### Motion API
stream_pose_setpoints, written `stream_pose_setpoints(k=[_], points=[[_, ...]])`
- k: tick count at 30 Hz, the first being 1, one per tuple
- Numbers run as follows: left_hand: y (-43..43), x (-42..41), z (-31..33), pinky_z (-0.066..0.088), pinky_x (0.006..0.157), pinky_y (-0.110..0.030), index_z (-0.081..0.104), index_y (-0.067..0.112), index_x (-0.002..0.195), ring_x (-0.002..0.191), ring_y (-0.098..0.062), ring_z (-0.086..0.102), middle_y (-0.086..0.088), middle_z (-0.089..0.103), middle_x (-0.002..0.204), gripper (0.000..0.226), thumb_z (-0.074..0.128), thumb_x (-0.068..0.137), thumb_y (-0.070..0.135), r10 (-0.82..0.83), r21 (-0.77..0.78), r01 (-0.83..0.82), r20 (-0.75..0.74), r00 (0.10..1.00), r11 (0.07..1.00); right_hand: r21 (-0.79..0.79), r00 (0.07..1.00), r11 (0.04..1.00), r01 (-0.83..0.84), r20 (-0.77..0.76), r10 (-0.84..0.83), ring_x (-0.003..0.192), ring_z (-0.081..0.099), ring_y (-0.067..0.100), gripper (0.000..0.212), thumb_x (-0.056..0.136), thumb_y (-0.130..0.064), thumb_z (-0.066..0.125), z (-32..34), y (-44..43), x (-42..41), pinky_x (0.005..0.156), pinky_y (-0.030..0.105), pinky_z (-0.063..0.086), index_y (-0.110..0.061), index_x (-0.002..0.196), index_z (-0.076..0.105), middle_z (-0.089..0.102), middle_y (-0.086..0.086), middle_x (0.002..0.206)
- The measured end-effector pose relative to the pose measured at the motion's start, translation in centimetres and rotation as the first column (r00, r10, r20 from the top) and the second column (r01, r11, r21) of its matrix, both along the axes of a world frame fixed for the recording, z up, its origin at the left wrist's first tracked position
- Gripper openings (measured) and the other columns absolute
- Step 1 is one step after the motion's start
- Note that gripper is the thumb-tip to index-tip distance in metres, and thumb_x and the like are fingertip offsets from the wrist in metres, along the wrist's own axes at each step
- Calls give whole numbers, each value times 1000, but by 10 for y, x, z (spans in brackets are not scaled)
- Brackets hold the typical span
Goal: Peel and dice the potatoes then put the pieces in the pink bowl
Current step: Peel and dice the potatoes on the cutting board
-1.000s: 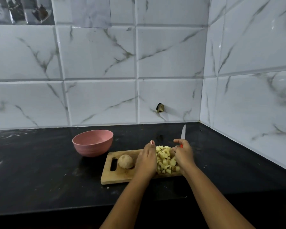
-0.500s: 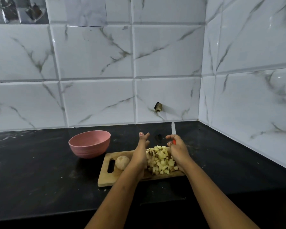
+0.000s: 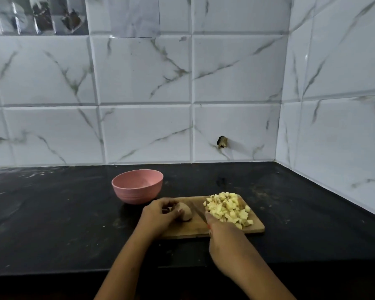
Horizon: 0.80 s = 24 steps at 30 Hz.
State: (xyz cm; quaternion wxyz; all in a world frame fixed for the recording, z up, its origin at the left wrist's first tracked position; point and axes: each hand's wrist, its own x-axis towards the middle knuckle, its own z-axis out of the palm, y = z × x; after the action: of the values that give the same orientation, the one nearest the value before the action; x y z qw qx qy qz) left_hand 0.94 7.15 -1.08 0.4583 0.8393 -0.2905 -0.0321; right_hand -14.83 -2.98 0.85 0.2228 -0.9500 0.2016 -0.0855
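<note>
While the left hand curls round the whole potato on the cutting board's left half, the right hand grips the knife beside it; cutting seems about to start, and the blade must stay clear of the holding hand.

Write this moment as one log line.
left hand holds potato | right hand holds knife beside it | diced pieces on cutting board | pink bowl empty

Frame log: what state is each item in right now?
cutting board: flat on the counter.
pink bowl: upright, empty.
whole potato: uncut, on the cutting board, held by left hand.
knife: in right hand, blade beside the whole potato.
diced potato pile: heaped on the cutting board, not in the pink bowl.
</note>
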Motion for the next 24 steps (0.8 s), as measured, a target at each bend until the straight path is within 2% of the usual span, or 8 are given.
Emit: stream_pose_setpoints(k=[2,5,7,9,12,14,18,24], points=[[-1,-2,-7,43,79,-17,63,29,116,97,-4,57,8,62,115,35,71,82,31,26,-19,-25,21,999,999,-75,993,997,28,-111,-36,117,52,21,68,97,-7,40,-3,8,0,92,32,46,-28,154,9,47,6,137],[-4,-3,-9,44,98,-30,62,39,103,102,-6,58,15,62,105,29,75,77,33,24,-17,-23,49,998,1000,-175,983,981,86,-145,-112,115,54,19,68,96,-6,41,-2,3,0,86,31,45,-24,154,10,51,4,132],[-4,-5,-8,33,110,-41,56,46,88,106,-7,59,25,57,92,26,76,76,34,-18,3,18,60,998,1000,-178,980,977,115,-141,-141,113,55,18,67,96,-7,41,0,0,-2,82,29,45,-24,154,11,52,3,131],[-5,-4,-7,27,113,-44,51,48,83,110,-8,58,23,60,96,28,76,76,37,-24,14,23,74,997,1000,-139,989,986,96,-102,-111,109,56,17,65,98,-10,40,2,3,-2,81,28,46,-26,154,12,52,4,130],[-5,-2,-11,31,111,-45,50,51,79,111,-9,58,23,59,96,31,77,75,34,-22,-40,26,85,996,999,-141,998,988,66,13,-65,100,58,15,63,100,-11,35,1,11,0,73,25,45,-29,154,9,55,3,125],[-5,-2,-13,29,112,-46,54,53,82,111,-8,57,24,59,96,30,76,76,33,-23,-54,29,107,994,998,-153,997,985,74,42,-69,99,58,14,65,99,-9,36,-3,13,4,70,24,43,-29,154,8,56,2,122],[-5,-7,-11,11,117,-41,62,40,113,117,-5,51,15,64,116,30,68,83,37,45,22,-50,186,981,999,-186,998,981,64,33,-59,101,57,15,64,100,-9,37,-6,13,10,71,25,41,-28,154,8,57,2,121],[-6,-5,-11,2,119,-39,61,38,117,117,1,50,18,63,118,32,65,86,38,31,65,-46,223,974,997,-182,999,982,53,4,-53,78,50,15,66,98,-8,42,-4,6,24,48,19,29,-28,154,13,59,5,113]])
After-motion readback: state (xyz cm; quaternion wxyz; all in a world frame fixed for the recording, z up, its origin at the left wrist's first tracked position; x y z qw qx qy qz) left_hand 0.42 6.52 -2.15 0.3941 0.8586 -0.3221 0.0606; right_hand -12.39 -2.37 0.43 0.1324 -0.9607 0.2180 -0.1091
